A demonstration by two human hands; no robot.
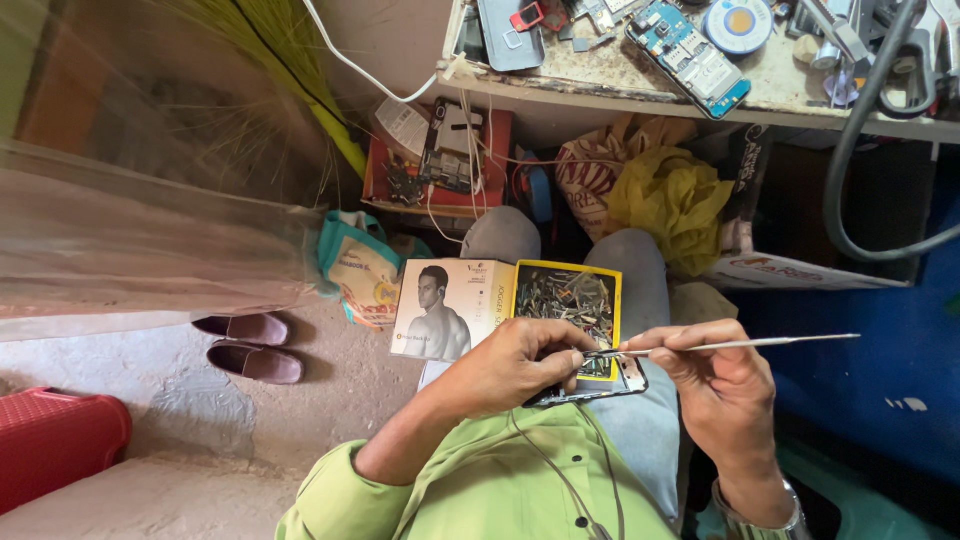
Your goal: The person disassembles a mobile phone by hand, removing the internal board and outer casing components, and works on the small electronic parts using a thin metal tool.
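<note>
Cramped little repair corner here: dusty concrete floor [300, 420], a cluttered desk [640, 95] along the top with a bare blue circuit board [690, 45] and a roll of tape [738, 22] on it, and the person sitting with everything balanced on their knees. The left hand [515, 365] has its grip closed around a dark phone [600, 385], fingers wrapped over the top edge, held just above the lap. The right hand [715, 375] pinches a thin metal tool [740, 345] between thumb and fingers, tip resting at the phone's upper edge. My read is that the phone is light and rigid but slick and easy to crack, so holding it by the long sides makes sense; the tool looks stiff yet skinny, best pinched near the working end. Right behind the hands an open yellow-rimmed box [568, 305] full of tiny parts sits on the knees, lid flipped left. Further out: a yellow plastic bag [675, 200], a pair of maroon shoes [250, 345], a red crate [55, 440]. Most of the phone is hidden under the left hand, so I can't tell whether it's opened, and the box contents are too small to identify.
</note>
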